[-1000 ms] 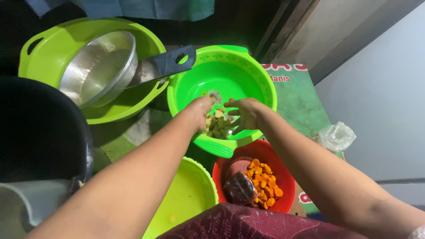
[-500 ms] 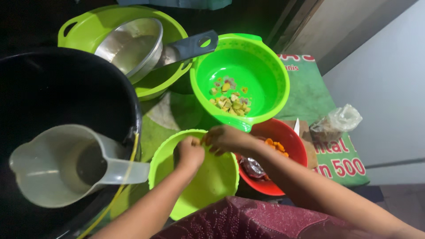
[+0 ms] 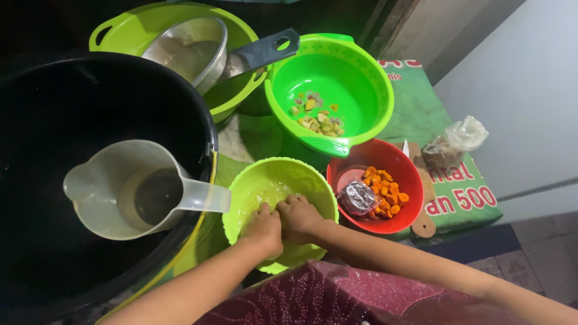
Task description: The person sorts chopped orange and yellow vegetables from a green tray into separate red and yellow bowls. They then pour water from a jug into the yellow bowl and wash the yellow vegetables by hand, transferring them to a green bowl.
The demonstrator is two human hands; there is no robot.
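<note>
Both hands sit side by side inside the yellow-green bowl (image 3: 274, 180) at six o'clock, the left hand (image 3: 263, 230) and right hand (image 3: 299, 218) curled knuckles-up, fingers dipped into wet contents (whether they grip anything I cannot tell); the bowl lies close to the body for easy reach; at twelve o'clock a green basin (image 3: 355, 66) holds cut pieces; at three o'clock a red bowl (image 3: 400, 168) holds orange chunks; a translucent jug (image 3: 129, 189) rests in the black tub (image 3: 72, 108) at nine; all on a green printed mat (image 3: 466, 192) beside a pale wall (image 3: 518, 90).

wall: pale grey panel (image 3: 524, 72) at right, plain and smooth
floor: grey tiles (image 3: 542, 253) at lower right
surface: green printed mat (image 3: 421, 114)
light: dim at upper left, brighter right
</note>
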